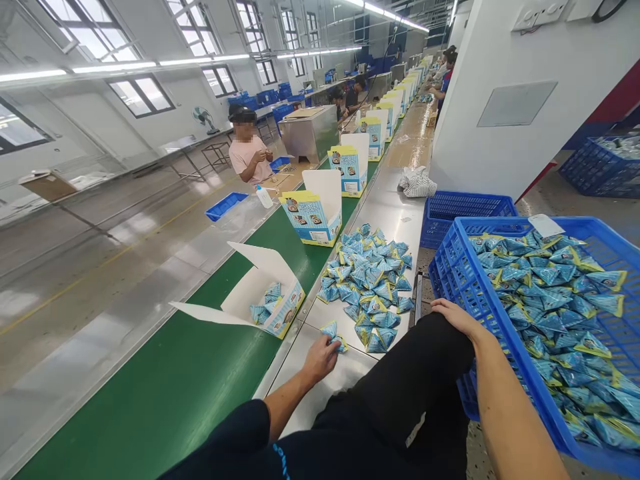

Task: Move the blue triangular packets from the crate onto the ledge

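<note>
My left hand (320,360) is closed on a small blue and yellow pyramid-shaped packet (330,329), just above the steel tabletop; another may be in the same grip, I cannot tell. Beyond it lies a heap of similar packets (367,267) on the metal. To the left of this hand, an open carton (295,303) with white flaps spread holds several blue packets (267,303). My right hand (457,317) lies on my raised knee, its fingers stretched out and holding nothing, beside a blue crate.
The blue crate (530,413) at the right is piled with packets. A green conveyor belt (150,393) carries a row of open cartons (313,217) into the distance. A striped cloth (417,182) sits on the steel edge. Across the belt a person (253,153) works; others are farther back.
</note>
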`<action>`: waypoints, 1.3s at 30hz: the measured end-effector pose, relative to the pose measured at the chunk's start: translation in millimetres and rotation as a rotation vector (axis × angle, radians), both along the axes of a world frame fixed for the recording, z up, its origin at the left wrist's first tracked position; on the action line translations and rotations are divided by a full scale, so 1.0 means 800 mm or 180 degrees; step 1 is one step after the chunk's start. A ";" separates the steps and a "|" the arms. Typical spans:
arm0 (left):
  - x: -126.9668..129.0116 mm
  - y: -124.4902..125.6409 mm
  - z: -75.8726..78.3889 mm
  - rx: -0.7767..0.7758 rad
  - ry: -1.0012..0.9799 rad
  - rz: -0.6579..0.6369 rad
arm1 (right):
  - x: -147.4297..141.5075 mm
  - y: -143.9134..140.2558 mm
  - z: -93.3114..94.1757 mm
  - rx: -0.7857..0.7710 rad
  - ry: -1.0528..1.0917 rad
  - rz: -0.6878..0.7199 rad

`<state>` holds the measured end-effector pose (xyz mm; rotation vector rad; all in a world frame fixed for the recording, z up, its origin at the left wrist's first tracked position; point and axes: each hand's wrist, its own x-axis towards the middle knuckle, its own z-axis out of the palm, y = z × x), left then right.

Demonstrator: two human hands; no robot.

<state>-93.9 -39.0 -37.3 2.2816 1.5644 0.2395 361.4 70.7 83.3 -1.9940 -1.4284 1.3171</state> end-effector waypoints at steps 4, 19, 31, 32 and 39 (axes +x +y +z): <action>-0.001 0.001 -0.002 -0.0089 0.0108 0.0078 | 0.000 0.002 -0.001 0.0028 -0.0048 0.0024; -0.002 0.046 0.010 -0.0330 0.0482 0.1316 | -0.002 0.001 -0.003 0.0018 0.0020 -0.0009; 0.049 0.016 -0.050 0.0142 0.0093 0.1317 | 0.003 0.000 -0.005 -0.0002 0.0024 0.0007; 0.052 0.016 -0.052 0.0140 0.0094 0.1364 | 0.003 0.000 -0.004 -0.0007 0.0026 0.0012; 0.056 0.018 -0.053 0.0126 0.0190 0.1425 | -0.002 -0.004 0.000 -0.0019 0.0035 -0.0049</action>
